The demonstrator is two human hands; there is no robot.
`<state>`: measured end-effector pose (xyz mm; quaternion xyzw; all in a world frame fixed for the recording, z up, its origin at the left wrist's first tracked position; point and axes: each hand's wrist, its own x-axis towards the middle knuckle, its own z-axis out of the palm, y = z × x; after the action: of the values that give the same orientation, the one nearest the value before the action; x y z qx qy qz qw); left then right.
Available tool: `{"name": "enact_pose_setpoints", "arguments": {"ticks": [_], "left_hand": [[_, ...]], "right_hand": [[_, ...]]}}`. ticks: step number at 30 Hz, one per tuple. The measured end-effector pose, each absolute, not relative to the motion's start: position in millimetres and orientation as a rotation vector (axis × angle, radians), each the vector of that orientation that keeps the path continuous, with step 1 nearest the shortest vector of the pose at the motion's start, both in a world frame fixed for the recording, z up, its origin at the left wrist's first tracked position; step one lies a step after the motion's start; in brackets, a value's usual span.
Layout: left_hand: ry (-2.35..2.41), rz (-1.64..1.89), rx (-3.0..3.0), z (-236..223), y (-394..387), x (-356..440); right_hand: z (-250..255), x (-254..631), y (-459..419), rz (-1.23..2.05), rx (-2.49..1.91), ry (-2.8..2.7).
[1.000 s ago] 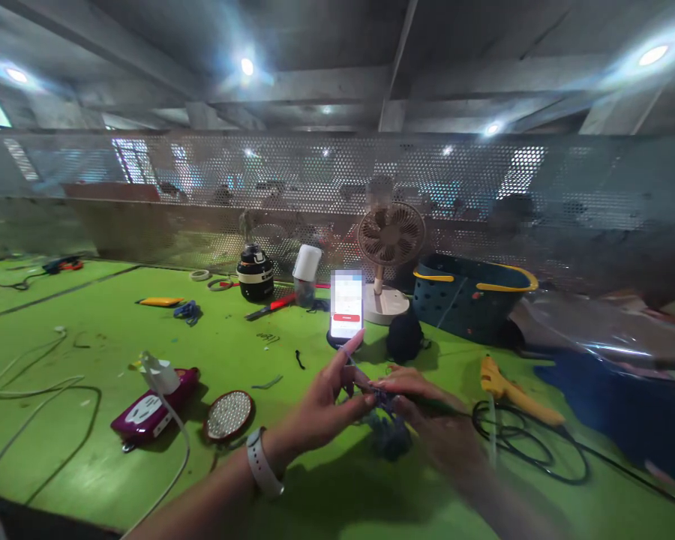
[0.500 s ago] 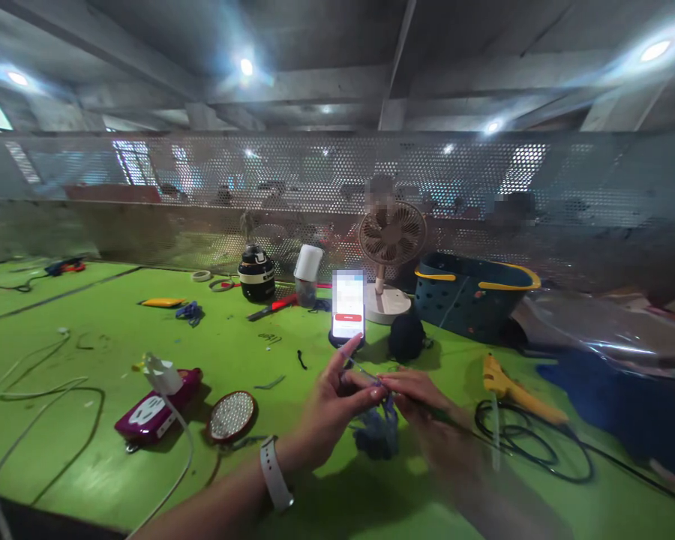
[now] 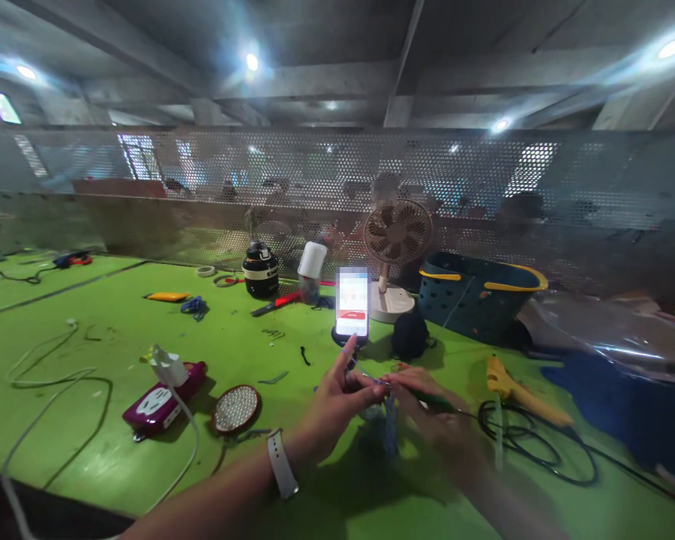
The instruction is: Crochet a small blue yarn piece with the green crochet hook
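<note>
My left hand [image 3: 334, 397] pinches a small piece of blue-grey crochet work [image 3: 391, 427] between thumb and fingers. Its index finger is raised, with a strand of yarn running down from it. Close against it on the right, my right hand [image 3: 427, 397] grips a crochet hook with a green handle [image 3: 439, 403], its tip at the work. The lower part of the piece hangs beneath both hands and is blurred. Just beyond the raised finger stands a lit phone [image 3: 352, 319] on a dark base.
Behind the phone are a fan [image 3: 398, 232], a black jug [image 3: 260, 271] and a blue basket [image 3: 461, 296]. A dark ball [image 3: 409, 337] lies nearby. To the right is a yellow glue gun [image 3: 532, 397] with coiled cable; left, a purple power strip [image 3: 163, 397] and a round studded disc [image 3: 236, 409].
The view has shifted slightly, moving the scene a little rightward. Both hands stay together at the crochet work, which has swung and now hangs more narrowly. The left index finger has lowered slightly.
</note>
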<state>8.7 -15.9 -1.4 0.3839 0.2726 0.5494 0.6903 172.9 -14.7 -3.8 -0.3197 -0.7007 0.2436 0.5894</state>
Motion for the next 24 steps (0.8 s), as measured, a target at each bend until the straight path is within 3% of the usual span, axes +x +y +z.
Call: {"name": "enact_pose_setpoints", "arguments": {"ticks": [11,18,24], "left_hand": [[0.588,1.319,0.888,2.1,-16.8,9.8],[0.613,1.231,0.873,3.6,-13.8,6.0],[0.574,1.293,0.831,3.4,-18.9,10.8]], "right_hand": [[0.3,182.4,-11.6,-0.173,-0.563,-1.959],[2.3,176.9,-14.6,0.155,-0.719,-1.89],[-11.6,185.2,-8.7,-0.313,-0.607,-2.027]]}}
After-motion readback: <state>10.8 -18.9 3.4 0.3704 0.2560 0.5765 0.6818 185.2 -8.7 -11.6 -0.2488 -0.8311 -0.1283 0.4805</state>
